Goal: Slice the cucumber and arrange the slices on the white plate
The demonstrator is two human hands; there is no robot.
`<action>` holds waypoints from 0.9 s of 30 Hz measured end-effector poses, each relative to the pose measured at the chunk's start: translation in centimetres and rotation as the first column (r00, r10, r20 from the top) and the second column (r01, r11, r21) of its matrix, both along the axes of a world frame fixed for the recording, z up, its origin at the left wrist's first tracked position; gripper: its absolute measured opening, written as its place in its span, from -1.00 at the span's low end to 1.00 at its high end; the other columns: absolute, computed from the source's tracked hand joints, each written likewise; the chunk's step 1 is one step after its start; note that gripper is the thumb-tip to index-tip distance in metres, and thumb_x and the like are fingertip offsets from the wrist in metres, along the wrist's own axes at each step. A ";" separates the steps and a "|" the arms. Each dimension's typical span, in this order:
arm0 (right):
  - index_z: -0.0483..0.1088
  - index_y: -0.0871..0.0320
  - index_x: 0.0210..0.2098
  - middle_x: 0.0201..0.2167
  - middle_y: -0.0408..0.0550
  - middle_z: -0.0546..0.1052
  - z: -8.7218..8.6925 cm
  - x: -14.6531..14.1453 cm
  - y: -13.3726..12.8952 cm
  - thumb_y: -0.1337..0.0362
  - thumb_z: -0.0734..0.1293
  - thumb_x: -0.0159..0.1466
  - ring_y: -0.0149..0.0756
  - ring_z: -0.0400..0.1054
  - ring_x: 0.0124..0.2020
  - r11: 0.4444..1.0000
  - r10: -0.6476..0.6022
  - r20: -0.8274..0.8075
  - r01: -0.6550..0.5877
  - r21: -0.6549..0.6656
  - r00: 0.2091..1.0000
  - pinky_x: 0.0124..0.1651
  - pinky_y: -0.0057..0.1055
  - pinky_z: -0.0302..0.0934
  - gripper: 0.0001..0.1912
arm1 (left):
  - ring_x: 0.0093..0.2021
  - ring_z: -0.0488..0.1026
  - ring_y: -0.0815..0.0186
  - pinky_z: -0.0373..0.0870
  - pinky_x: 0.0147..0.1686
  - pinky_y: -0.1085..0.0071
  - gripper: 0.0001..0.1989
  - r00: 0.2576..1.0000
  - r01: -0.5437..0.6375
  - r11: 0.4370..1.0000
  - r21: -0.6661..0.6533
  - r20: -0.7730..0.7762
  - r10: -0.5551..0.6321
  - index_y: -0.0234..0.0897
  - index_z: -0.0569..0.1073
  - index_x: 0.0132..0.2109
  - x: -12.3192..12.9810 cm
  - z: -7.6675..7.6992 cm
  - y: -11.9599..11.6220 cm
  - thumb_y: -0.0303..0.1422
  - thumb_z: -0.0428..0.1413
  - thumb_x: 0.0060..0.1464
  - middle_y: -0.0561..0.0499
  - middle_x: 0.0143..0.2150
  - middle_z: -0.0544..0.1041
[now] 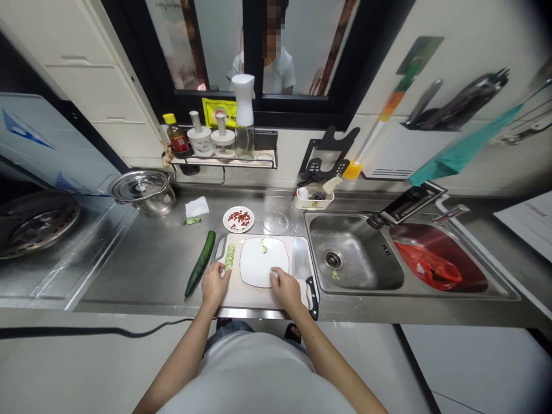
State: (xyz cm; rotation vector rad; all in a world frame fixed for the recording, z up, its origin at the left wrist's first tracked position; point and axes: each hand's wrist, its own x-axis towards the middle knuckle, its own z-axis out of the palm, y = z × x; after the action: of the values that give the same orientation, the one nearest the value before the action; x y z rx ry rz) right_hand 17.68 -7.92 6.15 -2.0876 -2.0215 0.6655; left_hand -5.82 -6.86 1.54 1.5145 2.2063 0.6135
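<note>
A white square plate (pixel 254 261) lies on a light cutting board (pixel 241 296), with a couple of thin cucumber slices (pixel 264 247) near its far edge. On the board's left part, a row of overlapping cucumber slices (pixel 230 253) runs toward me. My left hand (pixel 214 286) is at the near end of that row, thumb and fingers closed around the last slices. My right hand (pixel 285 288) is over the plate's near right edge, fingertips pinched together; what they hold, if anything, is hidden. A kitchen knife (pixel 311 296) with a black handle lies along the board's right side.
Left of the board lies a whole cucumber (pixel 200 263). Behind are a small plate of chopped red pieces (pixel 238 219), a paper scrap (pixel 197 206) and a lidded pot (pixel 146 190). A double sink (pixel 357 259) sits right. Beyond the window stands a person (pixel 276 75).
</note>
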 end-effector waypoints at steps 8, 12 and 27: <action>0.44 0.14 0.02 -0.33 -0.04 0.58 0.3 -0.6 -0.3 0.18 0.11 0.35 -0.28 0.44 -0.26 0.996 0.009 -0.136 0.004 0.093 0.991 -0.18 -0.46 0.17 -0.60 | -0.43 0.37 0.36 0.25 -0.38 0.47 -0.73 0.846 -0.112 0.990 0.087 0.531 0.049 -0.29 0.43 -0.31 0.9 0.7 0.5 -0.18 0.19 -0.08 0.03 -0.42 0.48; 0.47 0.15 -0.07 -0.37 -0.06 0.55 1.4 -1.2 0.3 0.17 0.17 0.29 -0.29 0.40 -0.33 0.987 -0.005 -0.325 0.056 0.149 0.946 -0.22 -0.43 0.21 -0.65 | -0.46 0.39 0.39 0.29 -0.40 0.48 -0.59 0.624 -0.119 0.990 0.076 0.781 0.014 -0.33 0.46 -0.33 1.9 3.1 1.4 -0.13 0.31 -0.27 0.02 -0.44 0.50; 0.45 0.13 -0.36 -0.34 -0.08 0.53 7.7 -3.3 2.9 0.17 0.30 0.18 -0.33 0.37 -0.29 0.966 0.105 -0.785 0.125 0.226 0.611 -0.27 -0.43 0.24 -0.83 | -0.39 0.38 0.40 0.27 -0.36 0.49 -0.74 0.523 0.087 0.964 0.251 0.812 -0.259 -0.30 0.50 -0.34 5.3 12.9 1.6 -0.27 0.31 -0.19 0.04 -0.40 0.48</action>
State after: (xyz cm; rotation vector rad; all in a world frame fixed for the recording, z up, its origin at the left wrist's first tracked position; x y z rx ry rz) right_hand 14.39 -4.98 13.82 -1.2670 -1.4505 1.0253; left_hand -0.50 -5.22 14.44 1.1047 1.2381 1.1986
